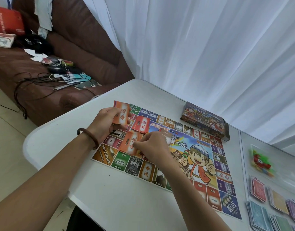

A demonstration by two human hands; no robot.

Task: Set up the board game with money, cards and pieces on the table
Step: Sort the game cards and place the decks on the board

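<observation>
A colourful game board (200,165) lies flat on the white table (63,142). My left hand (105,122) grips a stack of orange cards (121,115) over the board's far left corner. My right hand (151,145) pinches a card (166,136) above the board, right beside an orange pile (129,144) lying on it. A red card pile (141,125) sits on the board between my hands. Stacks of paper money (273,207) in red, yellow, blue, green and purple lie at the right. A bag of game pieces (261,160) rests beyond them.
The game box (205,121) stands open at the table's far edge. A brown sofa (60,55) with cables, papers and a red bag is off to the left. White curtains (210,47) hang behind the table.
</observation>
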